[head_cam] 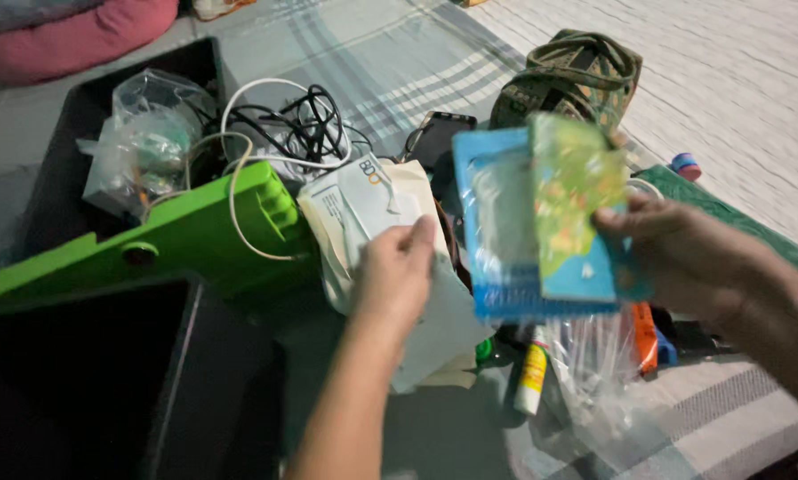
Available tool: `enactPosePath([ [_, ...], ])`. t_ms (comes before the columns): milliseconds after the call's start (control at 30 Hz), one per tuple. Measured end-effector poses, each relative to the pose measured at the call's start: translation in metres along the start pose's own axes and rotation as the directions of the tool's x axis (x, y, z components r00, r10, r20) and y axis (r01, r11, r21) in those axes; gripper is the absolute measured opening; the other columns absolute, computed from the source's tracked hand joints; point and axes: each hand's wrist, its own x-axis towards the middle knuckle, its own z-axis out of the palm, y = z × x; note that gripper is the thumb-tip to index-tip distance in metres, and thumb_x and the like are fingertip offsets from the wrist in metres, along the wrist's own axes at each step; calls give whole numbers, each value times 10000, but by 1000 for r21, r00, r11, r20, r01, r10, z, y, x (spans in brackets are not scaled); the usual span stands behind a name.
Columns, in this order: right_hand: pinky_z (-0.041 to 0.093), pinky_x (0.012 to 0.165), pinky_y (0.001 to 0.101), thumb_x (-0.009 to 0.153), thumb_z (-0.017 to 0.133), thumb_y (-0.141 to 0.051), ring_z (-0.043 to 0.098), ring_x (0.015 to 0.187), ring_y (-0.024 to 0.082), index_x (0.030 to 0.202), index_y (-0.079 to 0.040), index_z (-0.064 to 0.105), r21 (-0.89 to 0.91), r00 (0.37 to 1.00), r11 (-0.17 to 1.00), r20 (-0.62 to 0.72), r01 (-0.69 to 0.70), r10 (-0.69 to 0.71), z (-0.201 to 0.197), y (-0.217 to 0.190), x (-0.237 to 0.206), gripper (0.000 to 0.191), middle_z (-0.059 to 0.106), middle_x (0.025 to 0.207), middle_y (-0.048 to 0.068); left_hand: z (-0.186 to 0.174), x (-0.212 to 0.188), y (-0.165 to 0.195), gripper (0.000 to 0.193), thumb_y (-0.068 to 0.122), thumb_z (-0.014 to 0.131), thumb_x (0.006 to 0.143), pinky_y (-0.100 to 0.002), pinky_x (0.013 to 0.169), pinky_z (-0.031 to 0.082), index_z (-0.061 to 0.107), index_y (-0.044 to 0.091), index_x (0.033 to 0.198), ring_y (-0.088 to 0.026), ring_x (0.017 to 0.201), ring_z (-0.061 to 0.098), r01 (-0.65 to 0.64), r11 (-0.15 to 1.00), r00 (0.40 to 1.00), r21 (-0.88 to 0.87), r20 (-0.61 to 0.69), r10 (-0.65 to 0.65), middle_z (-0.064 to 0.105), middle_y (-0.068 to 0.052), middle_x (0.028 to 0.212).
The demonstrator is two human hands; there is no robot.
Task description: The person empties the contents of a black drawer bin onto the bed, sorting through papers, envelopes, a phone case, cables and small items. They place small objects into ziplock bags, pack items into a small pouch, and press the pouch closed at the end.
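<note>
My right hand [683,258] grips a blue blister-type package [505,231] with a green and yellow card [572,191] in front of it, held up over the clutter. My left hand [394,276] pinches the edge of a cream and white paper envelope or bag [363,209] that lies against a bright green plastic case [176,244]. Both hands sit close together, the envelope just left of the blue package.
A black bin [70,142] holds clear plastic bags [145,142] and tangled black and white cables [301,124]. A dark phone [439,133], a camouflage pouch [577,76], a green folder [737,222], a glue stick [532,378] and loose plastic wrap [594,364] lie on the plaid sheet.
</note>
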Motion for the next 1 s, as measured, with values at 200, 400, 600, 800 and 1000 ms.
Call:
enactPosePath([
  [200,611,901,520,981,576,-171,719,1039,257,1409,-15,559,-63,978,993,-191,-101,87,91,8,-14,457,701,1237,164,-9,-30,19,248,135,724,845,-322,637,547,729,-17,1041,-126,707,664,-47,876,987,-479,115,116,762,-51,862],
  [400,628,867,499,950,549,-151,737,1075,253,1430,-6,517,-53,990,998,-142,-17,9,122,10,-16,503,710,1261,142,-32,-34,25,211,47,653,883,-319,691,553,724,0,1077,-142,766,695,118,779,986,-616,168,-16,774,-77,945],
  [600,616,866,523,971,567,-149,736,1013,290,1461,14,528,-137,929,986,-369,-99,42,148,6,-13,518,727,1206,184,-56,-35,41,198,75,665,883,-350,689,560,729,-1,1054,-169,762,700,190,792,982,-580,116,-151,778,-100,933],
  [800,591,755,507,929,670,-271,752,908,300,1323,-22,654,-518,944,832,-331,-198,18,155,40,-12,466,794,1117,204,-58,-41,52,341,328,771,913,-356,716,576,721,20,1050,-223,792,761,357,897,933,-259,132,-334,787,-131,939],
  [1000,587,849,381,954,692,-422,696,1042,222,1353,-167,663,-848,810,433,-470,-304,-350,83,85,-19,474,690,1240,132,-41,-42,34,284,286,734,914,-379,740,611,699,24,1019,-233,807,787,367,919,929,-142,18,-369,780,-129,947],
])
